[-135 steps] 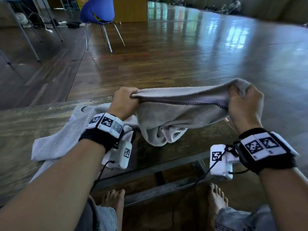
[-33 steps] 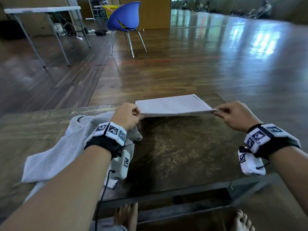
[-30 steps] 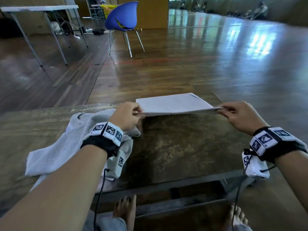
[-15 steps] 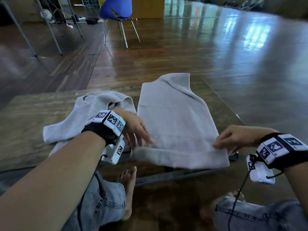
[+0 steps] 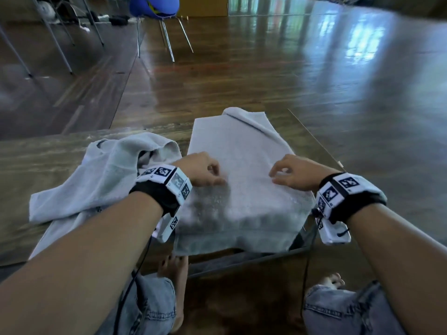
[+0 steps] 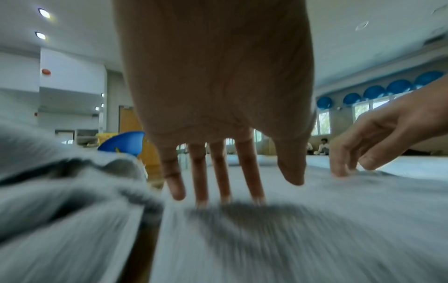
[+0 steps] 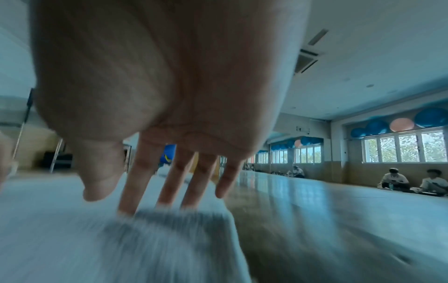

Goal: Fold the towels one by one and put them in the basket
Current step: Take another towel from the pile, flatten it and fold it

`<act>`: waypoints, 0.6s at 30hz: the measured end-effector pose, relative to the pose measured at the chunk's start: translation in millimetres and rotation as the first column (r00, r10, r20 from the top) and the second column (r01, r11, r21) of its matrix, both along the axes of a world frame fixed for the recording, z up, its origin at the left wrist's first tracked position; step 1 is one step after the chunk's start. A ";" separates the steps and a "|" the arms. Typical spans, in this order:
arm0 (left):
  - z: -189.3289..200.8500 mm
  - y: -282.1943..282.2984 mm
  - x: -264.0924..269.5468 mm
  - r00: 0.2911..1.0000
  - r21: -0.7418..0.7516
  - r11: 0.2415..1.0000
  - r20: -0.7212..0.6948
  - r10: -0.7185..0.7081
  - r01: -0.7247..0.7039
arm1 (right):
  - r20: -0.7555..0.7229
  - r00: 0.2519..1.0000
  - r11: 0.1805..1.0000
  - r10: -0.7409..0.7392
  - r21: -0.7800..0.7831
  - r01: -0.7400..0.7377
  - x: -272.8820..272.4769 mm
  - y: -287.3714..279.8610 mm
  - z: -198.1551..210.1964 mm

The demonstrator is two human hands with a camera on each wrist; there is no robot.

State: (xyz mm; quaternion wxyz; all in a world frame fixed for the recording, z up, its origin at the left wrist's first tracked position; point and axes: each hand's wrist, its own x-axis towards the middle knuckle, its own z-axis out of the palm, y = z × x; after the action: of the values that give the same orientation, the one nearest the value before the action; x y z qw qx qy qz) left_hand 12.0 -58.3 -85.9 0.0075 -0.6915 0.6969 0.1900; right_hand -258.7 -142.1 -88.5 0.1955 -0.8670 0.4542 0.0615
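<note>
A pale grey towel (image 5: 242, 151) lies spread flat on the wooden table (image 5: 48, 155), its near edge hanging over the table's front. My left hand (image 5: 203, 169) rests on its left part with straight fingers (image 6: 223, 183) touching the cloth. My right hand (image 5: 294, 172) rests on its right part, its fingers (image 7: 169, 191) also straight and touching the towel (image 7: 97, 239). Neither hand holds anything. A second towel (image 5: 101, 175) lies crumpled to the left. No basket is in view.
The table's right edge (image 5: 314, 136) runs close beside the spread towel. Beyond it is shiny wooden floor (image 5: 290, 68), a blue chair (image 5: 154, 8) at the back and metal table legs (image 5: 48, 32) at the far left. Several people (image 7: 412, 181) sit by the far wall.
The towel was held stretched in the air by both hands, then laid flat on the table. Both hands let go of its near corners and moved forward onto its surface.
</note>
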 end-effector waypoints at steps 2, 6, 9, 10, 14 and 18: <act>3.9 -8.0 1.3 0.999 -0.010 0.999 -0.017 0.038 -0.038 | 0.024 1.000 1.000 -0.005 0.011 0.005 7.6 -7.3 7.8; -4.5 -22.2 -3.7 1.000 -0.099 0.995 -0.031 0.000 -0.003 | 0.116 0.993 0.998 0.012 -0.068 -0.005 23.9 -20.6 3.0; -16.3 -25.0 3.0 0.999 0.028 1.000 0.055 0.002 -0.004 | -0.064 0.998 1.000 -0.013 -0.024 0.011 23.3 -30.2 -11.0; -19.8 -24.7 6.9 0.997 0.051 0.999 0.072 0.007 -0.011 | -0.109 0.993 0.999 -0.045 -0.030 0.042 20.6 -32.5 -13.7; -20.2 -22.5 13.4 1.000 -0.006 1.000 -0.014 0.027 -0.028 | -0.096 0.986 0.984 -0.136 -0.130 0.123 9.8 -32.5 -15.7; -7.0 -16.4 20.0 0.998 -0.058 0.997 -0.037 0.047 -0.049 | 0.059 0.995 0.994 -0.084 -0.067 0.088 7.6 -27.5 -8.7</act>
State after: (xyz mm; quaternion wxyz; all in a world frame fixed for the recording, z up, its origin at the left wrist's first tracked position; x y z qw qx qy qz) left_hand 32.0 -74.7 -92.9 -0.0300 -0.7044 0.6855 0.1819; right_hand -251.2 -169.6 -97.2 0.1805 -0.8542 0.4874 0.0129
